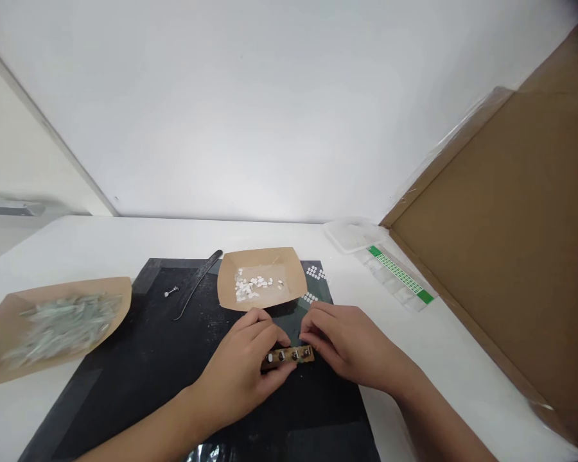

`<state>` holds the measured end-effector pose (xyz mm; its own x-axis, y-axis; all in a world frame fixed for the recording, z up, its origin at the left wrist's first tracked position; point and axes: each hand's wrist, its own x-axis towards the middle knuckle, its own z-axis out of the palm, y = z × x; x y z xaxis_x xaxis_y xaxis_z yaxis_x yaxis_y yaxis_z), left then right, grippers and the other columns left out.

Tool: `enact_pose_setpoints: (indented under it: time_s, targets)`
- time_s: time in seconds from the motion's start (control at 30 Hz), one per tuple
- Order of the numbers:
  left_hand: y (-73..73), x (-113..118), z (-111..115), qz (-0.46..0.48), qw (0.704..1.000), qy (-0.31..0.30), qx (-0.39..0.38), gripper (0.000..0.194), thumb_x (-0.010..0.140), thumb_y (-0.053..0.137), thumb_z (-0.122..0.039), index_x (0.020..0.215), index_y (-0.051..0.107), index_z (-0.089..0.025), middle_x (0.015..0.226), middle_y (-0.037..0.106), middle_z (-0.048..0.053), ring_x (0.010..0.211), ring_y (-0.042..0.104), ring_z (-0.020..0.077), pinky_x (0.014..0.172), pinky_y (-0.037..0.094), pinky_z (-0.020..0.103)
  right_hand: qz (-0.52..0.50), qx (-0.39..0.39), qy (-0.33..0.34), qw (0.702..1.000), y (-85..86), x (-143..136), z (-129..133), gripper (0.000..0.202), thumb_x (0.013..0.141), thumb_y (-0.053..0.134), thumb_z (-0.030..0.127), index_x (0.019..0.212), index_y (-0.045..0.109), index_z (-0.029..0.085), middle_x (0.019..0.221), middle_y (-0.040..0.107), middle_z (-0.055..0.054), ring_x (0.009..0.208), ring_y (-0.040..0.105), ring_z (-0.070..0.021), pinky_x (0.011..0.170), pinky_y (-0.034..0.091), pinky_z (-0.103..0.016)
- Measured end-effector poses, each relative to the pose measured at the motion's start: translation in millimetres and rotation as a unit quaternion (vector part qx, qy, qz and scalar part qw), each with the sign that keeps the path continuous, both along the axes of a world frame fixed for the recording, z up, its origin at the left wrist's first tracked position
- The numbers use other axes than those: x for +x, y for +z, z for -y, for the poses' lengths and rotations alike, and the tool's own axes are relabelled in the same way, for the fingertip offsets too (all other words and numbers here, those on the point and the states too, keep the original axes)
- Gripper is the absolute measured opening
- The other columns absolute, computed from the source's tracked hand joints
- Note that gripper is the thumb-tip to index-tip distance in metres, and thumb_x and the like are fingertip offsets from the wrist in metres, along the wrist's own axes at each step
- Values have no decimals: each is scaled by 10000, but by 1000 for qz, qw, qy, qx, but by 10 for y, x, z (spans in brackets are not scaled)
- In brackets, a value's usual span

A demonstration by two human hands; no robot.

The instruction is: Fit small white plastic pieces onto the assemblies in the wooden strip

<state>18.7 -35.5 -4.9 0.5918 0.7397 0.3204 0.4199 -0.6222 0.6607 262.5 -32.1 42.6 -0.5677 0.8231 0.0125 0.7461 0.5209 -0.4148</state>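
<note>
My left hand (250, 359) grips a short brown strip (309, 353) from its left side, thumb along the near edge and fingers over the far edge. Several small dark round parts with white or shiny tops sit in a row along the strip. Close to the strip's right end is my right hand (344, 340), its thumb and index finger pinched together. Whatever lies between those fingertips is too small to make out. Both hands are over a black mat (173, 385).
Beyond my hands stands a cardboard tray (226, 282) of small white pieces, beside white dot stickers (316, 272). Black tweezers (200, 282) and a small metal piece (171, 291) lie left. Another tray (120, 289) holds clear slips. A plastic bag (399, 276) and large cardboard box (501, 244) are right.
</note>
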Motion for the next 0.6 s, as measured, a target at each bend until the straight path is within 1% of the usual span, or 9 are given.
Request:
enact_pose_setpoints:
  time_s: [0.1, 0.2, 0.3, 0.4, 0.5, 0.6]
  targets:
    - [81, 30, 32, -43, 999, -17, 2, 233, 870, 800, -214, 1054, 657, -215, 1009, 716, 49, 970, 604, 261, 830, 522, 393, -4, 6, 0, 1000, -18, 6, -9, 102, 1061, 557, 253, 989, 621, 220, 962, 692, -8, 785, 624, -155, 671, 412, -274]
    - [93, 77, 82, -67, 998, -17, 8, 222, 875, 784, -203, 1050, 648, -217, 1038, 706, 50, 985, 609, 278, 857, 518, 428, -4, 11, 5, 1000, -28, 14, -7, 87, 1049, 572, 250, 987, 626, 223, 956, 694, -9, 780, 623, -157, 668, 406, -275]
    - [44, 143, 123, -61, 998, -1, -14, 167, 898, 747, -195, 1026, 642, -209, 1004, 695, 52, 953, 609, 278, 840, 514, 431, -6, 0, 1, 1000, -20, 20, 8, 101, 1054, 562, 253, 976, 620, 224, 943, 693, -8, 771, 620, -157, 660, 400, -272]
    - [-8, 194, 138, -51, 998, 35, -33, 116, 921, 721, -208, 1004, 640, -203, 971, 686, 53, 901, 608, 266, 780, 506, 403, -10, -9, 3, 1000, -12, 24, 18, 108, 1055, 564, 260, 970, 623, 228, 938, 699, -2, 765, 619, -155, 658, 396, -272]
    - [-51, 201, 140, -45, 997, 56, -30, 57, 948, 690, -208, 981, 644, -205, 947, 685, 47, 877, 607, 254, 763, 489, 387, -11, -16, 12, 1000, -17, 17, 23, 114, 1057, 567, 277, 975, 632, 232, 948, 705, 3, 776, 626, -156, 670, 406, -280]
    - [-101, 184, 138, -40, 997, 64, -24, 46, 943, 692, -187, 940, 648, -203, 913, 684, 41, 862, 599, 248, 769, 475, 386, -6, -21, 19, 1000, -27, 2, 33, 103, 1055, 566, 265, 981, 631, 235, 953, 706, 5, 789, 630, -159, 678, 414, -285]
